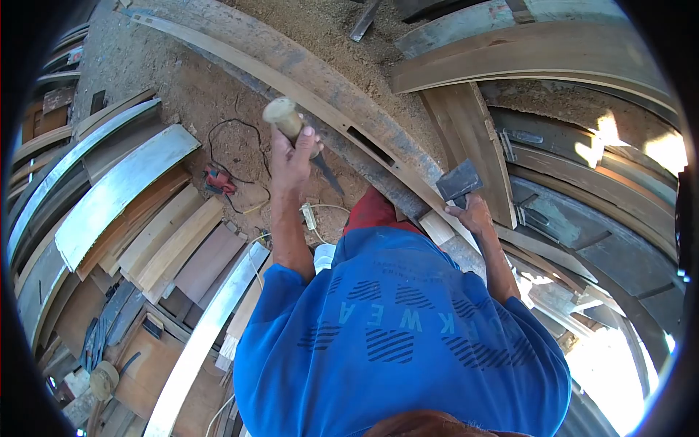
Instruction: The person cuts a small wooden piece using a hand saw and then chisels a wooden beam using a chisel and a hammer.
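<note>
My left hand (291,156) is wrapped round the pale wooden handle of a chisel (282,113), whose dark blade points down and to the right. My right hand (473,213) grips a hammer with a dark, blocky head (459,180); most of its handle is hidden in the hand. Between the two hands runs a long wooden beam (320,107) with a dark rectangular slot (370,145) cut in it. Neither tool's working end visibly touches the slot. The beam lies on a wider, worn plank (364,109).
A red power tool (219,180) with a black cord lies on the dirt floor to the left. Wood pieces (171,240) are stacked at the left. Boards (539,51) and clamps (526,136) are at the right. A bundle of chisels (93,342) lies lower left.
</note>
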Motion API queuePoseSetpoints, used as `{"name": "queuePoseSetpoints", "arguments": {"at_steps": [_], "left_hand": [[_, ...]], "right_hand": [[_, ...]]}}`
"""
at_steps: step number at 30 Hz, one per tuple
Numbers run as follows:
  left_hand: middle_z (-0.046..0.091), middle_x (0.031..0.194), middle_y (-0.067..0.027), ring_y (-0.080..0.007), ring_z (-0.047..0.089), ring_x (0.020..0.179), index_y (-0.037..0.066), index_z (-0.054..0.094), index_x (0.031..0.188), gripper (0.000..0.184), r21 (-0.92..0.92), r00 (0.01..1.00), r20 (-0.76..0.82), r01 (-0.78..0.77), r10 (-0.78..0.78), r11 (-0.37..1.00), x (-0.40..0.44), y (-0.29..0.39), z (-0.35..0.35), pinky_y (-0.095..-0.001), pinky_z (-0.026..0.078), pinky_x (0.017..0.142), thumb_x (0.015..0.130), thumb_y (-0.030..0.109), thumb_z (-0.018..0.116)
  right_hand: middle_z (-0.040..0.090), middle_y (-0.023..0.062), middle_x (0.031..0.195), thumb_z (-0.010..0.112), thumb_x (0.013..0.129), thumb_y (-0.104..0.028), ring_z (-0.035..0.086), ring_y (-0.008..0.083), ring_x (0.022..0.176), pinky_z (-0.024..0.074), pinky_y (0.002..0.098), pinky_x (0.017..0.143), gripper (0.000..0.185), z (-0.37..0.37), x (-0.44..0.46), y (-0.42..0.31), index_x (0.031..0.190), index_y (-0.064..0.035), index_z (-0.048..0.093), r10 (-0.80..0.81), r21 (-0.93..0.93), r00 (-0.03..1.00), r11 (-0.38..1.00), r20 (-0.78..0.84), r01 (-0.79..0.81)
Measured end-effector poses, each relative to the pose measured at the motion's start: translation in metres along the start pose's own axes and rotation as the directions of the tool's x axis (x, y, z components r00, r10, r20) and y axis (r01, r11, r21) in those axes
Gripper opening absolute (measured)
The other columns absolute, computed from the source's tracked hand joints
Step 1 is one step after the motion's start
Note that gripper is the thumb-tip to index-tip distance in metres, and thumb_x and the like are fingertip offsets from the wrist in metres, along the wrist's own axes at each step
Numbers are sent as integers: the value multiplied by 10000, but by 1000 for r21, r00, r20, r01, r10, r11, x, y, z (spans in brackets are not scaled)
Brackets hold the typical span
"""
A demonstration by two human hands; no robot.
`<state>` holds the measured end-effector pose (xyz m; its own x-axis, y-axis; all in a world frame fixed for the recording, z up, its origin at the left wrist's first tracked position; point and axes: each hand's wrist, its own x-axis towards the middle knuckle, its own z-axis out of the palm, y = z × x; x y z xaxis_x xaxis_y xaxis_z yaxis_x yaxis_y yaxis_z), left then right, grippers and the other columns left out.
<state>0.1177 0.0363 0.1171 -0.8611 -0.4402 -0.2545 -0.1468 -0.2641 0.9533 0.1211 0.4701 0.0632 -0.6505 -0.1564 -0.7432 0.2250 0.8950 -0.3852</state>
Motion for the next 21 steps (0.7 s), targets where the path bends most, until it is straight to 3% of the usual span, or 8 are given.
{"name": "queuePoseSetpoints", "arguments": {"at_steps": [2, 6, 11, 14, 18, 21], "left_hand": [[613, 933, -94, -189, 608, 782, 71, 499, 1206, 226, -118, 988, 74, -126, 135, 985, -5, 18, 6, -349, 543, 695, 1024, 147, 610], [623, 882, -97, -194, 613, 732, 61, 510, 1204, 228, -208, 941, 32, -324, 337, 923, -17, 42, 39, -353, 527, 664, 1020, 137, 621], [588, 837, -50, -157, 602, 736, 62, 525, 1153, 185, -268, 901, -113, -433, 418, 861, -29, 45, 89, -356, 539, 642, 1019, 124, 636], [573, 859, -21, -101, 577, 724, 49, 505, 1129, 174, -215, 890, -136, -456, 436, 864, -32, 44, 106, -296, 543, 612, 1015, 89, 630], [575, 883, -27, -94, 568, 726, 49, 500, 1124, 205, -111, 855, -150, -513, 496, 851, -30, 30, 115, -280, 534, 608, 1009, 114, 655], [581, 885, -33, -124, 589, 757, 59, 524, 1148, 205, -161, 867, -220, -485, 447, 860, -33, 25, 124, -331, 538, 640, 1007, 139, 650]], "right_hand": [[723, 214, 1187, 864, 760, -289, 681, 365, 1131, 513, 438, 982, 542, -4, -2, -6, 1211, -35, 705, -45, 3, 999, 999, -14, 45], [725, 223, 1174, 856, 767, -317, 689, 361, 1116, 520, 433, 971, 555, -6, 3, 4, 1212, -22, 704, -77, -7, 997, 997, 16, 77], [733, 219, 1157, 827, 793, -343, 700, 359, 1088, 522, 432, 973, 552, 0, 8, 17, 1221, -17, 703, -136, -36, 991, 990, 4, 137], [737, 216, 1147, 813, 803, -346, 708, 347, 1073, 530, 428, 963, 548, -1, 8, 19, 1221, -8, 702, -180, -8, 984, 984, -2, 180], [745, 208, 1109, 808, 813, -347, 722, 318, 1021, 543, 423, 921, 541, -6, -1, 11, 1212, 3, 702, -194, 19, 981, 981, 25, 194], [747, 205, 1059, 808, 816, -337, 729, 298, 955, 546, 419, 882, 533, -5, -1, 12, 1191, 25, 700, -222, 70, 975, 973, 13, 221]]}}
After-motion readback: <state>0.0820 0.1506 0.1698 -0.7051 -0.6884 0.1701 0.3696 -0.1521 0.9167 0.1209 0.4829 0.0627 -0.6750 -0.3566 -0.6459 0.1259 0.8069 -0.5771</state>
